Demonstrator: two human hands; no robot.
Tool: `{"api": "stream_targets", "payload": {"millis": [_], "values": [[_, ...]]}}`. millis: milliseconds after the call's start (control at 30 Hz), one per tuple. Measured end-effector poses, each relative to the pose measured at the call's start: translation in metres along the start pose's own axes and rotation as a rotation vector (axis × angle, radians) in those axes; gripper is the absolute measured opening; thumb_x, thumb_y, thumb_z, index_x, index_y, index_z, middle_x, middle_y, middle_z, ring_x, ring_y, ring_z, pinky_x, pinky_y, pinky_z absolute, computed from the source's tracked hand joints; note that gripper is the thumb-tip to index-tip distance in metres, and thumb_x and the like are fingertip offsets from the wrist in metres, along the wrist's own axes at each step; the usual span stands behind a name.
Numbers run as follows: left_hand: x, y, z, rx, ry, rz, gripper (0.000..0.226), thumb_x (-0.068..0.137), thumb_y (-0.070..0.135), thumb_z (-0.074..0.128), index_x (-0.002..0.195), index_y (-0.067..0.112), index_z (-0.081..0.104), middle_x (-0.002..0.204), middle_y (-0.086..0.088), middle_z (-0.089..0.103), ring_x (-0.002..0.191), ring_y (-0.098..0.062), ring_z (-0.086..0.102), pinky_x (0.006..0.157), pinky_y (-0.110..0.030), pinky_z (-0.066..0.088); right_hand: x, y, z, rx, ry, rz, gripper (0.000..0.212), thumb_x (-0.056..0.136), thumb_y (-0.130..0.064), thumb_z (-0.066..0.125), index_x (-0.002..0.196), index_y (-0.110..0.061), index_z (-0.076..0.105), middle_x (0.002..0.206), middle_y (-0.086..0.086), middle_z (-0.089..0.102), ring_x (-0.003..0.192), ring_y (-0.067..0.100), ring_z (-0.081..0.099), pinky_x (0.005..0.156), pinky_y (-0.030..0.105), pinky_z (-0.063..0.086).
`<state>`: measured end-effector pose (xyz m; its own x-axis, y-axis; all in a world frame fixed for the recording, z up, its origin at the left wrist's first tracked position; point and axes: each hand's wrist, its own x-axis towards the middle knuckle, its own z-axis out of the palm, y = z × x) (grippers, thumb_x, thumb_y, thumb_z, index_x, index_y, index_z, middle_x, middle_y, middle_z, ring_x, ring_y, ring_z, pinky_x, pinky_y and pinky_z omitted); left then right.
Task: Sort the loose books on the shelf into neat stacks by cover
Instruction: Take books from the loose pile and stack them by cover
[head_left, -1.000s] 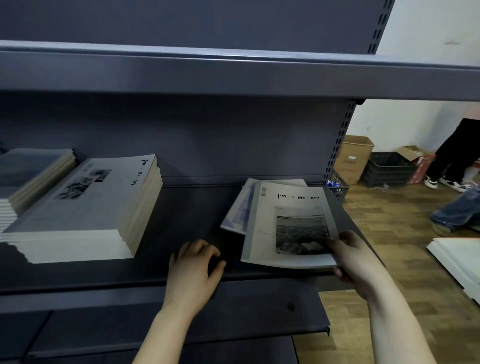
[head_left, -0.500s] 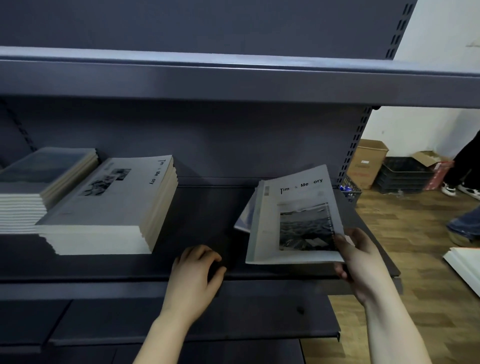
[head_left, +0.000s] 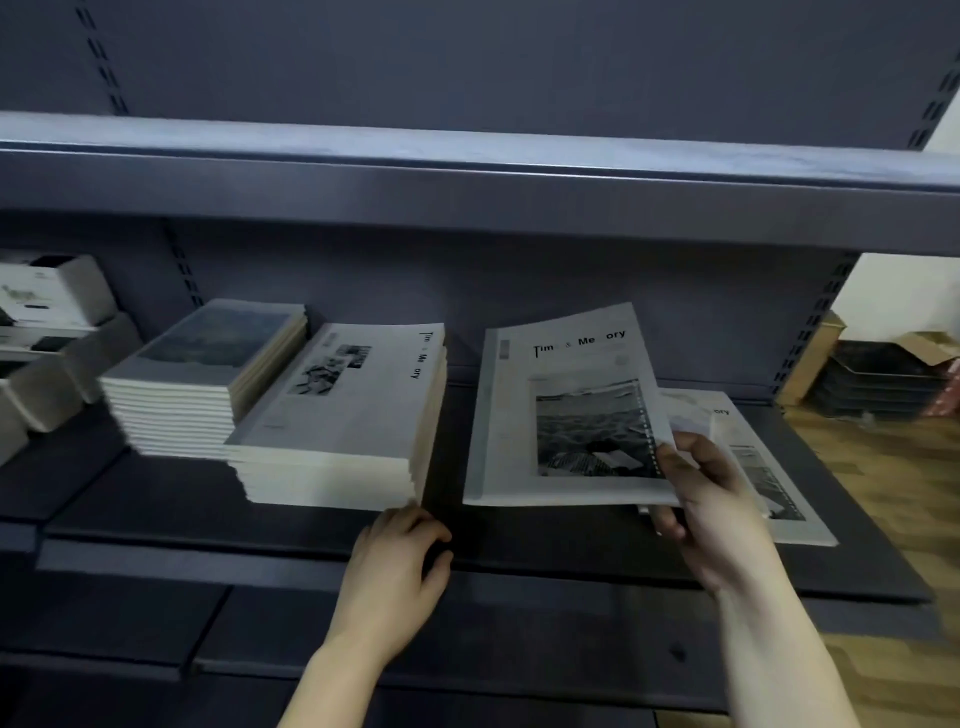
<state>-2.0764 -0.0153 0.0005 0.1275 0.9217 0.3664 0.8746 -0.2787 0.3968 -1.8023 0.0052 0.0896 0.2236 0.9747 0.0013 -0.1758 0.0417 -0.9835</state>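
Observation:
My right hand (head_left: 711, 499) pinches the lower right corner of a thin white book (head_left: 561, 410) titled "Time & Memory" with a black-and-white photo, lifted and tilted above the dark shelf (head_left: 311, 525). Another loose book with the same cover (head_left: 753, 457) lies flat under it at the right. A neat stack of white "Time & Memory" books (head_left: 343, 415) stands to the left, turned sideways. Behind it is a stack with dark photo covers (head_left: 208, 374). My left hand (head_left: 400, 566) rests on the shelf's front edge, fingers curled and empty, just below the white stack's corner.
Pale boxes (head_left: 47, 312) sit at the far left of the shelf. An upper shelf (head_left: 467, 171) overhangs close above. A lower shelf (head_left: 260, 634) juts out beneath my arms. To the right are wooden floor, a cardboard box (head_left: 810, 364) and dark crates (head_left: 878, 384).
My right hand has lifted the book off the loose pile and carried it left toward the white stack, uncovering the book beneath. The view swung left; the left hand stays on the shelf edge.

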Motion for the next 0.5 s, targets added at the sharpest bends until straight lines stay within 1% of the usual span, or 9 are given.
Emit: {"api": "stream_targets", "payload": {"millis": [67, 133, 233, 300, 400, 500], "values": [[-0.002, -0.015, -0.008, 0.007, 0.005, -0.016, 0.013, 0.081, 0.026, 0.065, 0.094, 0.027, 0.069, 0.098, 0.011, 0.061, 0.090, -0.014, 0.055, 0.074, -0.031, 0.045, 0.000, -0.001, 0.022, 0.077, -0.042, -0.010, 0.007, 0.099, -0.008, 0.045, 0.099, -0.007, 0.053, 0.070, 0.004, 0.056, 0.033, 0.009, 0.034, 0.033, 0.015, 0.025], [-0.004, -0.029, -0.016, 0.017, 0.009, -0.031, 0.013, 0.080, 0.026, 0.067, 0.093, 0.028, 0.069, 0.098, 0.011, 0.061, 0.089, -0.014, 0.055, 0.074, -0.031, 0.044, -0.001, -0.002, 0.046, 0.117, -0.060, -0.002, 0.007, 0.100, -0.008, 0.044, 0.099, -0.007, 0.052, 0.071, 0.004, 0.057, 0.033, 0.008, 0.035, 0.032, 0.014, 0.025], [-0.005, -0.048, -0.026, 0.034, 0.015, -0.040, 0.012, 0.081, 0.027, 0.066, 0.092, 0.028, 0.069, 0.098, 0.013, 0.061, 0.090, -0.013, 0.056, 0.074, -0.029, 0.042, -0.004, -0.003, 0.080, 0.114, -0.068, 0.006, 0.014, 0.100, -0.009, 0.045, 0.089, -0.011, 0.053, 0.077, 0.006, 0.058, 0.037, 0.006, 0.039, 0.032, 0.016, 0.025], [-0.007, -0.060, -0.032, 0.041, 0.017, -0.050, 0.011, 0.081, 0.029, 0.066, 0.092, 0.029, 0.069, 0.098, 0.014, 0.060, 0.091, -0.012, 0.055, 0.074, -0.027, 0.041, -0.006, -0.002, 0.103, 0.121, -0.068, 0.017, 0.019, 0.100, -0.008, 0.044, 0.084, -0.013, 0.054, 0.072, 0.003, 0.058, 0.038, 0.004, 0.040, 0.032, 0.015, 0.025], [-0.009, -0.078, -0.040, 0.042, 0.027, -0.056, 0.011, 0.080, 0.030, 0.068, 0.090, 0.029, 0.069, 0.097, 0.014, 0.060, 0.090, -0.012, 0.056, 0.073, -0.029, 0.043, -0.010, 0.002, 0.130, 0.131, -0.048, 0.069, 0.022, 0.100, -0.007, 0.045, 0.082, -0.015, 0.053, 0.060, -0.005, 0.058, 0.039, 0.004, 0.042, 0.033, 0.014, 0.026], [-0.012, -0.095, -0.047, 0.035, 0.037, -0.062, 0.011, 0.079, 0.031, 0.069, 0.090, 0.030, 0.069, 0.097, 0.014, 0.061, 0.088, -0.012, 0.056, 0.072, -0.031, 0.044, -0.013, 0.009, 0.153, 0.101, -0.036, 0.108, 0.022, 0.100, -0.009, 0.046, 0.081, -0.017, 0.054, 0.060, -0.005, 0.058, 0.047, 0.008, 0.044, 0.036, 0.016, 0.027]]}}
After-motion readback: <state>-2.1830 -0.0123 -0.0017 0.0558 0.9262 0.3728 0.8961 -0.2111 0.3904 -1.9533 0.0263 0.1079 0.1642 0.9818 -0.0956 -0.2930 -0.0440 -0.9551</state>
